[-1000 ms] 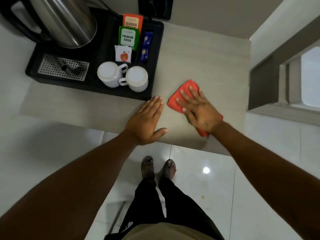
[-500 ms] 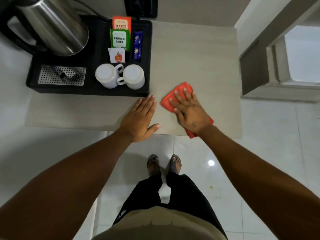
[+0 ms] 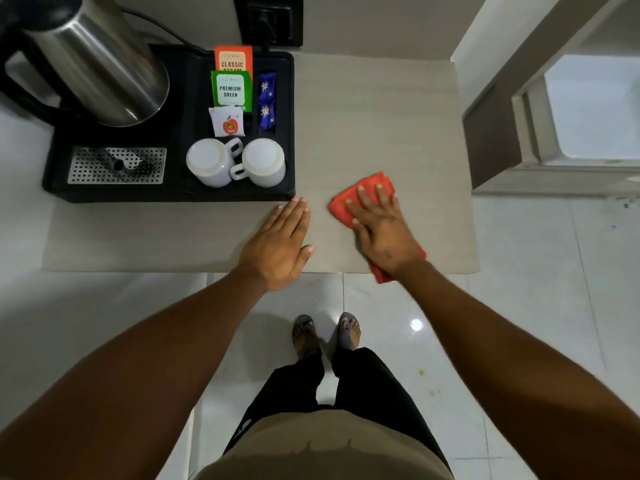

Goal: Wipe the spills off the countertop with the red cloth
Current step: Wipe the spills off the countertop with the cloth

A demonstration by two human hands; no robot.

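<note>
Quick count, nothing else: 1 red cloth (image 3: 363,195), folded, w/ 1 flat right hand (image 3: 382,230) on it. 1 flat left hand (image 3: 278,245) beside it, so 2 hands total on 1 pale grey stone-look countertop (image 3: 374,126).

1 black plastic tray (image 3: 183,192) holding: 1 shiny steel kettle (image 3: 100,60), 1 perforated metal drip grate (image 3: 116,165), 2 white ceramic mugs upside down (left one (image 3: 207,162), right one (image 3: 264,161)).

Sachets approx 5: 1 orange "Classic" packet (image 3: 232,58), 1 green "Premium Green" packet (image 3: 230,90), 1 white packet w/ apple logo (image 3: 227,122), 2 blue star-print sachets (image 3: 267,105) (prob 2, hard to tell).

1 black wall socket (image 3: 268,19). 2 feet in sandals (image 3: 325,334).
</note>
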